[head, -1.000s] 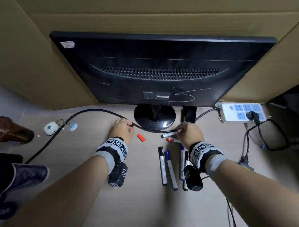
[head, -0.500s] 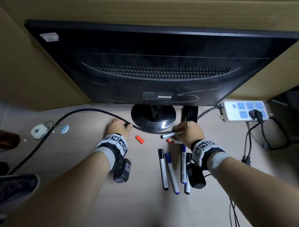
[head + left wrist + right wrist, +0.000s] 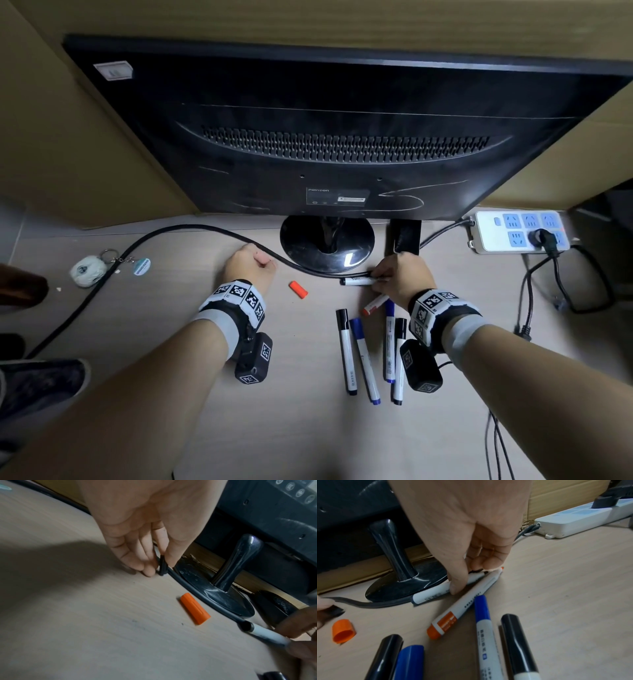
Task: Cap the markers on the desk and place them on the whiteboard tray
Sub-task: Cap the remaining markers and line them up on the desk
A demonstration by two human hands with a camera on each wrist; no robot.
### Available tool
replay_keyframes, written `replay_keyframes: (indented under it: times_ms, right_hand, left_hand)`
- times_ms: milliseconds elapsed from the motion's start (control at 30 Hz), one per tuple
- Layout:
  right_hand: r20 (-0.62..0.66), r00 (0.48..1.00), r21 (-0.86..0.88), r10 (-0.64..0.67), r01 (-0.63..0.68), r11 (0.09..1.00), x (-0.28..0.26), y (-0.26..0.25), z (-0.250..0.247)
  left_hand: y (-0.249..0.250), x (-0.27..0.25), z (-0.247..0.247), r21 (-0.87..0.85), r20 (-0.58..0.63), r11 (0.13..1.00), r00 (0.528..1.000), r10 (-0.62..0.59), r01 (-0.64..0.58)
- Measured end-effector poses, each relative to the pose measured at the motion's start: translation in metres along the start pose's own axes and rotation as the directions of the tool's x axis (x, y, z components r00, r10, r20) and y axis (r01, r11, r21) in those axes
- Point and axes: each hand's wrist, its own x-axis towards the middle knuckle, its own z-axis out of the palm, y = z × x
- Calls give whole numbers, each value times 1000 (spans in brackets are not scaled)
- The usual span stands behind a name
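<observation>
I am at the first capping step. My left hand (image 3: 145,536) pinches a small black cap (image 3: 162,566) between thumb and fingers, its lower end touching the worktop (image 3: 164,322) just beside the black cable (image 3: 191,229). My right hand (image 3: 402,279) pinches the uncapped black marker (image 3: 444,588) low on the worktop, right against the monitor base (image 3: 327,241), with its bare tip under my fingers. The uncapped orange marker (image 3: 464,602) lies touching it on the near side, and the orange cap (image 3: 298,289) lies loose between my hands.

Next, I judge, I lift both, bring the cap's mouth in line with the marker tip and press until it seats. That calls for turning the marker so its tip faces left.

Room is tight at the far side: the monitor base and cable hem both hands in, and the monitor overhangs. The near worktop between my forearms is the open space to work in. Four capped markers (image 3: 368,356) lie just near of my right hand, so I should lift rather than drag. The power strip (image 3: 520,231) sits far right. The whiteboard tray is not in view.
</observation>
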Motion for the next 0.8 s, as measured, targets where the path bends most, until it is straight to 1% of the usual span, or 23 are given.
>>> replay_keyframes:
  times_ms: [133, 233, 300, 400, 533, 600, 667, 767, 800]
  right_hand:
    - [-15, 999, 63, -29, 30, 998, -11, -6, -9]
    - [-37, 998, 53, -43, 45, 998, -21, -13, -18]
    - [-74, 997, 150, -31, 42, 988, -28, -14, -22]
    - [-65, 997, 289, -36, 53, 956, -39, -14, -24]
    - [-58, 996, 366, -75, 91, 926, -59, -19, -35]
    - [-51, 994, 434, -97, 110, 894, -69, -22, -39]
    - [-40, 993, 527, -107, 113, 842, -81, -26, -44]
    - [-54, 991, 641, -120, 126, 757, -101, -35, -52]
    - [-57, 991, 693, -121, 127, 709, -107, -40, -54]
  left_hand:
    - [4, -10, -8, -6, 7, 1000, 1000, 12, -11]
    - [9, -22, -13, -26, 6, 999, 1000, 26, -26]
    - [10, -31, -16, -34, 22, 999, 999, 43, -42]
    - [11, -46, -19, -56, 63, 994, 993, 102, -99]
    - [13, -75, -19, -180, 104, 964, 971, 216, -196]
    - [14, -90, -22, -231, 106, 948, 963, 246, -217]
    - [15, -103, -26, -254, 119, 939, 956, 266, -230]
    - [15, -123, -34, -231, 140, 943, 951, 276, -239]
    - [15, -128, -37, -220, 142, 945, 950, 277, -243]
